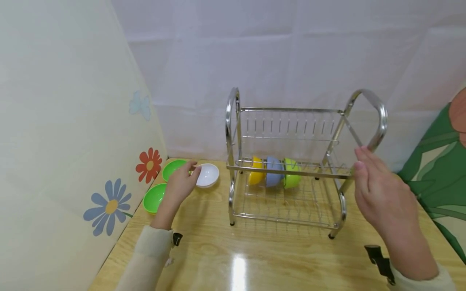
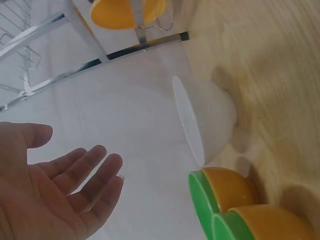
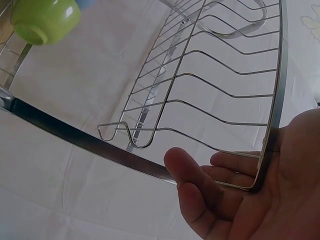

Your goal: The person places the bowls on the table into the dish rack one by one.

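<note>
My left hand (image 1: 181, 180) hovers over the table with its fingers loosely spread, nothing in them. Just right of its fingertips sits a white bowl (image 1: 208, 175); the left wrist view shows a gap between the hand (image 2: 70, 190) and the white bowl (image 2: 205, 120). Two bowls, green inside and orange outside, stand by it: the rear green bowl (image 1: 171, 169) is partly covered by the hand, the front green bowl (image 1: 153, 199) by the wrist. My right hand (image 1: 387, 196) holds the upper-tier corner of the metal dish rack (image 3: 220, 122), thumb and fingers on either side of its frame.
On the rack's lower tier, a yellow bowl (image 1: 256, 171), a blue bowl (image 1: 274, 172) and a lime green bowl (image 1: 291, 173) stand on edge in a row. A wall panel with painted flowers (image 1: 112, 207) borders the wooden table (image 1: 207, 258) at left. White cloth (image 1: 204, 72) hangs behind.
</note>
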### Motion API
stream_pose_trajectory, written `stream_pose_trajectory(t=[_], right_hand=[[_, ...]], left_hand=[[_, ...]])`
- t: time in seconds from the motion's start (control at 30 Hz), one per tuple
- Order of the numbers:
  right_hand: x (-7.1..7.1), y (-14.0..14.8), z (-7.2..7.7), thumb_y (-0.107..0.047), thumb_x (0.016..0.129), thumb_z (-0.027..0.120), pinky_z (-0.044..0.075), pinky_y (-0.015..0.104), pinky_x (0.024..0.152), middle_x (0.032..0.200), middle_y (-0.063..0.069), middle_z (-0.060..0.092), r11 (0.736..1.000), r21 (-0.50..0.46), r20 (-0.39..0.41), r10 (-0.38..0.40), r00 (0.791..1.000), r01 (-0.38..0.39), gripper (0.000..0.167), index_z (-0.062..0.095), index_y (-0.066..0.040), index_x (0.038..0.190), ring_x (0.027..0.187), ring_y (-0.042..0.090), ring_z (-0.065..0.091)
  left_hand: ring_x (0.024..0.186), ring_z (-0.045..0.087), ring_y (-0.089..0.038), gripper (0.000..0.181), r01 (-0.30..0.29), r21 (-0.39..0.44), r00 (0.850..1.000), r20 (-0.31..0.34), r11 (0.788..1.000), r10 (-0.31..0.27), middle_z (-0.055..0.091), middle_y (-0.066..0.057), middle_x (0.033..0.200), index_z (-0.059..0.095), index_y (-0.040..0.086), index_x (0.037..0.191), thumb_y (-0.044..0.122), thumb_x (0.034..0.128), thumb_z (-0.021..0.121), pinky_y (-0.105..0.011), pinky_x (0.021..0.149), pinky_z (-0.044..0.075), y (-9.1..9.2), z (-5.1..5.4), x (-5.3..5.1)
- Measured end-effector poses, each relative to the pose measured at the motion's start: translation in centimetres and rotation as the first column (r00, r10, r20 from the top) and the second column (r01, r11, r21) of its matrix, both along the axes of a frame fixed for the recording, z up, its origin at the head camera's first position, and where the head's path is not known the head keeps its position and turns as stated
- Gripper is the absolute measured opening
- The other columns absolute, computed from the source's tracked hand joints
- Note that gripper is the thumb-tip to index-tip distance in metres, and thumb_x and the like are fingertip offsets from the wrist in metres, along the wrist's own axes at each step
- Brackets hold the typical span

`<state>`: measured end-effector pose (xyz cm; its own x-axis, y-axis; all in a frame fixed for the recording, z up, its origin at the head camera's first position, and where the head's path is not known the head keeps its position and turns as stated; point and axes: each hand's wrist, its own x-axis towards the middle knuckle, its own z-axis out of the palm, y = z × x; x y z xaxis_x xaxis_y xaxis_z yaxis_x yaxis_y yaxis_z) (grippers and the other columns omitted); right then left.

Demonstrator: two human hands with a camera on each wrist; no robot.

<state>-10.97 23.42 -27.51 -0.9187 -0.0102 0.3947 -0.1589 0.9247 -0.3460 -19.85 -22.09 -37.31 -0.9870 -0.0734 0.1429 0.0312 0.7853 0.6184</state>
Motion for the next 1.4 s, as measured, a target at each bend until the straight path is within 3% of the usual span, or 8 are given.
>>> stream_pose_trajectory(t=[0.23, 0.63, 0.9, 1.4], right_hand=[[0.0, 0.0, 0.1, -0.037, 0.111, 0.021, 0.033, 0.078, 0.089, 0.165, 0.011, 0.029, 1.000, -0.001, -0.007, 0.003, 1.000, -0.003, 0.054, 0.029, -0.015, 0.160, 0.127, 0.063, 0.040], [0.0, 0.0, 0.0, -0.037, 0.112, 0.021, 0.033, 0.078, 0.089, 0.165, 0.012, 0.028, 1.000, 0.004, -0.007, 0.010, 1.000, -0.010, 0.054, 0.027, -0.015, 0.161, 0.128, 0.063, 0.039], [0.1, 0.0, 0.0, -0.036, 0.112, 0.022, 0.034, 0.078, 0.087, 0.164, 0.012, 0.029, 1.000, -0.001, -0.018, 0.011, 1.000, -0.011, 0.054, 0.029, -0.015, 0.161, 0.126, 0.063, 0.041], [0.1, 0.0, 0.0, -0.036, 0.112, 0.022, 0.034, 0.078, 0.087, 0.164, 0.013, 0.029, 1.000, 0.003, -0.019, 0.012, 1.000, -0.012, 0.054, 0.028, -0.015, 0.161, 0.127, 0.063, 0.040]], left_hand=[[0.121, 0.060, -0.040, 0.059, -0.072, 0.010, 0.995, 0.075, 0.997, 0.071, 0.065, -0.020, 0.131, 0.052, 0.003, 0.144, 0.045, 0.1042, 0.043, -0.056, 0.099, 0.048, -0.4, -1.6, -0.8], [0.125, 0.057, -0.040, 0.061, -0.129, 0.030, 0.980, 0.159, 0.991, 0.123, 0.060, -0.025, 0.135, 0.050, -0.003, 0.144, 0.043, 0.1036, 0.044, -0.055, 0.104, 0.045, -0.5, -3.3, -1.6], [0.123, 0.057, -0.045, 0.066, -0.131, -0.003, 0.972, 0.195, 0.991, 0.129, 0.059, -0.031, 0.132, 0.048, -0.013, 0.138, 0.042, 0.1021, 0.047, -0.057, 0.102, 0.046, -0.3, -4.1, -1.8], [0.129, 0.050, -0.050, 0.076, -0.174, 0.057, 0.938, 0.314, 0.983, 0.147, 0.048, -0.036, 0.141, 0.034, -0.016, 0.143, 0.046, 0.1008, 0.047, -0.059, 0.106, 0.044, -0.3, -6.0, -2.5]])
